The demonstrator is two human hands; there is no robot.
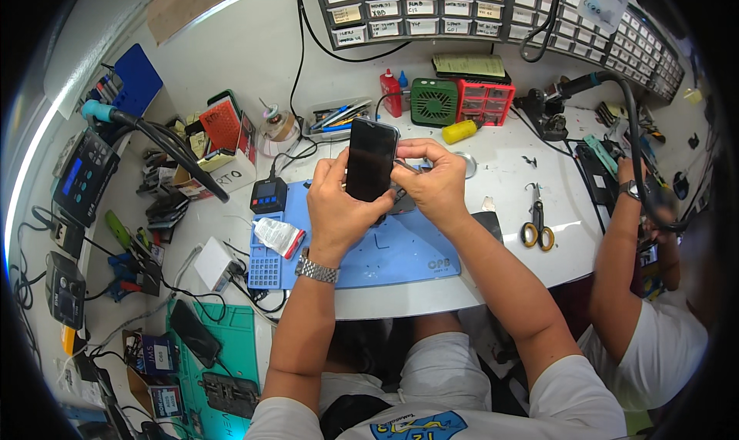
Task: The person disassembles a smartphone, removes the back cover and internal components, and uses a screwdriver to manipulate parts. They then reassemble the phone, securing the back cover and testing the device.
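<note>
My left hand is wrapped round a black smartphone, holding it upright above the blue work mat. At the phone's right edge, my right hand is closed in a pinch, with a thin dark tool or part between thumb and fingers that is too small to name. The phone's screen is dark. Beneath the hands, part of a greyish piece shows over the mat, mostly hidden. A white tube with a red end lies on the mat's left side, near my left wrist.
Scissors lie right of the mat. Behind stand a green fan, a red drawer box and a pen tray. A hot-air hose hangs at left. A co-worker's arm reaches in at right.
</note>
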